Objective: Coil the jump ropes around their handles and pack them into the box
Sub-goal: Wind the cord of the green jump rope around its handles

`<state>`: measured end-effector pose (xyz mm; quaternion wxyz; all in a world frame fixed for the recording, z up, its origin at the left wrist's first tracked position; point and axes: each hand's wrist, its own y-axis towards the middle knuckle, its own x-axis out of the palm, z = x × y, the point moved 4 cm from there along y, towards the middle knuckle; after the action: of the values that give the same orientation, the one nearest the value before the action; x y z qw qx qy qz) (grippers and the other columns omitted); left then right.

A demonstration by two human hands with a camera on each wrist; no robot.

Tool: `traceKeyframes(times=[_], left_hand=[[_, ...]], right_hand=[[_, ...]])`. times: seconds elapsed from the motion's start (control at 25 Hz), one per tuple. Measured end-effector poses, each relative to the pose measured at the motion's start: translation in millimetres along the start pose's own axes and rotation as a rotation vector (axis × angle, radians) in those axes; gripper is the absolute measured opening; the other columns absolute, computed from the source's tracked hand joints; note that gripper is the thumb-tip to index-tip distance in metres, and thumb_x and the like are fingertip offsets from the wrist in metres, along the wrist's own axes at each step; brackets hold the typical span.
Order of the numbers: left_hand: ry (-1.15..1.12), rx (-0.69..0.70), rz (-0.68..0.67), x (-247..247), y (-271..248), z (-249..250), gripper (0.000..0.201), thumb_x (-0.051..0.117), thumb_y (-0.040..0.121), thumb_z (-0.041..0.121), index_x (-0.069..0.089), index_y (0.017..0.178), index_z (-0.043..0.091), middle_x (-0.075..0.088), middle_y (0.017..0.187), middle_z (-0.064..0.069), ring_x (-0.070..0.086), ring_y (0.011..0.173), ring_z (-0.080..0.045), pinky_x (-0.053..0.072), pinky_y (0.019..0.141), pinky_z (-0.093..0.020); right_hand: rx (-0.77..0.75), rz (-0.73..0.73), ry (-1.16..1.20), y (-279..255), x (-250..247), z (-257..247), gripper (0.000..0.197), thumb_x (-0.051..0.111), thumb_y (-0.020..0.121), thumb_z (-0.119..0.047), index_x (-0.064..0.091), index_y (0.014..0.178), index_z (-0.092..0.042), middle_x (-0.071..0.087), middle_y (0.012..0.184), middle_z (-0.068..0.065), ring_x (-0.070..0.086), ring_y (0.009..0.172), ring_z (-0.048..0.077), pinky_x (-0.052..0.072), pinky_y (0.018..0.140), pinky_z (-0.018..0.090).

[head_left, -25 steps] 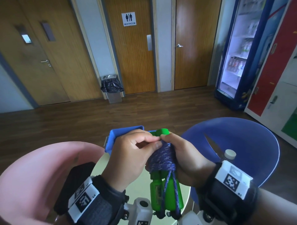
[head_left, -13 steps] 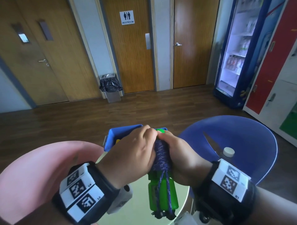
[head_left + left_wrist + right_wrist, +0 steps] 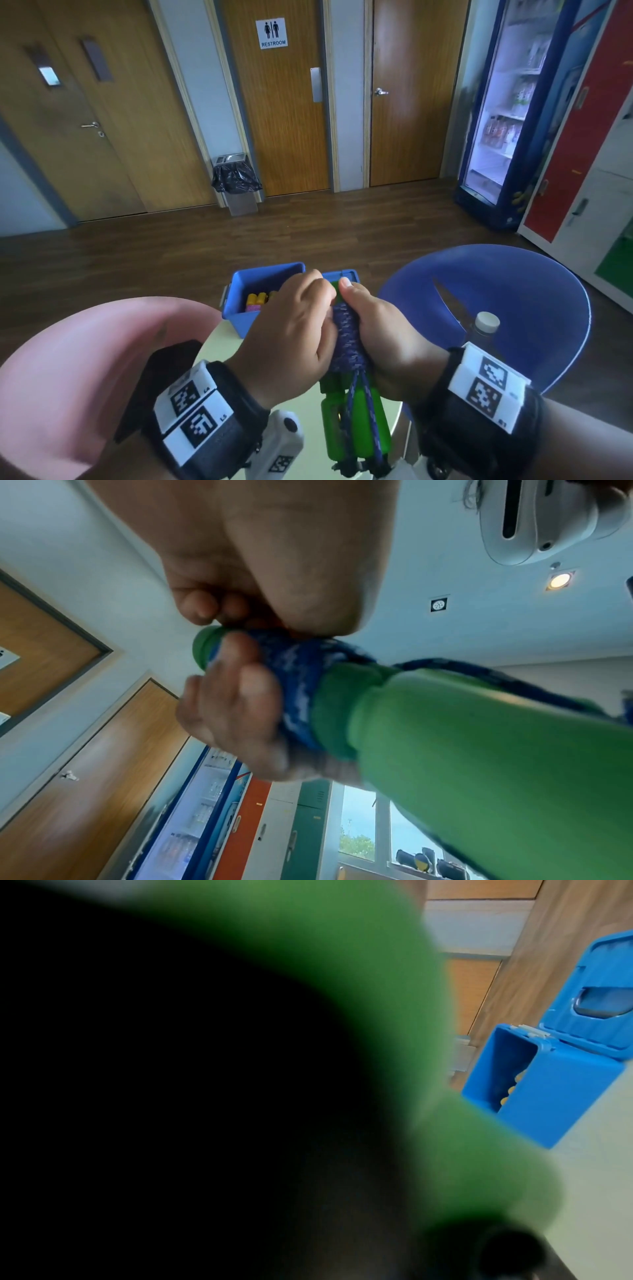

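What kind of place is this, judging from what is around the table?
Probably a shared lounge or break area in a public building: a door with a restroom sign, a lit drinks fridge, and coloured lockers by the wall.

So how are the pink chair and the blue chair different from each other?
The pink chair sits left of the table and its visible seat is bare; the blue chair sits right of it and carries a white-capped bottle. The blue chair also shows a narrow slot; none shows on the pink chair. Both have rounded plastic shells.
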<state>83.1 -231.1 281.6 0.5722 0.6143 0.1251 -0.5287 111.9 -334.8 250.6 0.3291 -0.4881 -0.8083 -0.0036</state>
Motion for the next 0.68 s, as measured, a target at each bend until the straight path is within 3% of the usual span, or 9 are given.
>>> traceKeyframes(times=[0.16, 0.28, 0.36, 0.52, 0.6, 0.68], left_hand=[[0.02, 0.104, -0.188, -3, 2, -12, 0.018, 0.036, 0.095, 0.017, 0.052, 0.089, 0.009, 0.044, 0.087, 0.003, 0.04, 0.076, -0.011, 0.043, 0.071, -0.03], [0.054, 0.139, -0.304, -11, 7, -16, 0.019, 0.039, 0.092, 0.024, 0.052, 0.085, 0.011, 0.045, 0.082, 0.007, 0.033, 0.071, -0.004, 0.035, 0.065, -0.019], [0.048, 0.199, -0.363, -19, 12, -14, 0.008, 0.047, 0.086, 0.019, 0.052, 0.084, 0.013, 0.041, 0.08, 0.011, 0.029, 0.071, -0.002, 0.03, 0.066, -0.012], [-0.022, 0.284, -0.285, -29, 12, -14, 0.005, 0.061, 0.085, 0.008, 0.062, 0.089, 0.011, 0.05, 0.082, 0.01, 0.037, 0.072, 0.0, 0.031, 0.069, -0.009], [-0.098, 0.299, -0.189, -31, 10, -16, 0.015, 0.064, 0.088, 0.007, 0.068, 0.103, 0.008, 0.054, 0.091, 0.013, 0.045, 0.08, 0.011, 0.034, 0.078, -0.006], [-0.152, 0.344, -0.126, -28, 7, -17, 0.023, 0.063, 0.091, 0.008, 0.07, 0.113, 0.005, 0.061, 0.095, 0.005, 0.051, 0.087, 0.01, 0.037, 0.084, -0.007]], right_hand=[[0.074, -0.021, -0.027, 1, -3, 7, 0.054, 0.04, 0.104, -0.044, 0.052, 0.122, 0.005, 0.064, 0.087, 0.023, 0.066, 0.075, 0.035, 0.056, 0.073, 0.047], [0.142, -0.076, -0.093, -1, -1, 10, 0.059, 0.036, 0.103, -0.048, 0.06, 0.103, 0.005, 0.063, 0.079, 0.023, 0.062, 0.07, 0.036, 0.054, 0.07, 0.044], [0.167, -0.09, -0.105, -2, 1, 14, 0.054, 0.036, 0.104, -0.047, 0.059, 0.105, 0.002, 0.061, 0.077, 0.021, 0.062, 0.069, 0.036, 0.055, 0.067, 0.043], [0.212, -0.128, -0.066, -10, 4, 13, 0.053, 0.038, 0.103, -0.047, 0.06, 0.107, 0.001, 0.057, 0.081, 0.024, 0.062, 0.069, 0.04, 0.052, 0.068, 0.047], [0.217, -0.137, -0.075, -15, 4, 8, 0.049, 0.042, 0.102, -0.044, 0.064, 0.102, 0.0, 0.056, 0.084, 0.024, 0.062, 0.068, 0.04, 0.051, 0.07, 0.048], [0.229, -0.142, -0.07, -20, 5, 4, 0.048, 0.045, 0.1, -0.045, 0.062, 0.105, 0.0, 0.054, 0.087, 0.025, 0.062, 0.067, 0.039, 0.052, 0.068, 0.046]])
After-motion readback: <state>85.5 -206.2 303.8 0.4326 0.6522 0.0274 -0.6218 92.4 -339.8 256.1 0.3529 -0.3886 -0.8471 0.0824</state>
